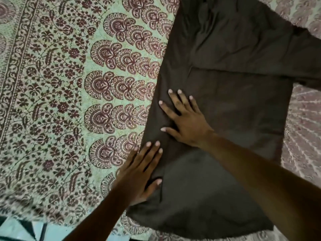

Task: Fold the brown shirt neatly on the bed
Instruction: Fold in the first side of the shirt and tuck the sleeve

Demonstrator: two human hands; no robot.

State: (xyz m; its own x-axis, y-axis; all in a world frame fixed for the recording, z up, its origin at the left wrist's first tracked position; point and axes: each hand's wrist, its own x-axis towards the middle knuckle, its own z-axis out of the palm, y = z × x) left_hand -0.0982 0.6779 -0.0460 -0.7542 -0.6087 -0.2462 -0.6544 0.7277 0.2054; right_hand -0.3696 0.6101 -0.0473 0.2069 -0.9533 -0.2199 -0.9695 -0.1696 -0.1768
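Brown shirt (225, 101) is laid lengthwise up the bed (52, 101); its left edge is pressed flat by left hand (140, 171) and right hand (184, 122), both grips released; sleeve (305, 63) is left out rightward, nearer the right hand.

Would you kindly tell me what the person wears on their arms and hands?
Nothing shows: the left hand and right hand are bare, with no gloves, rings or watch, and both forearms are uncovered to the frame edge, no sleeve in view. The nails are short.
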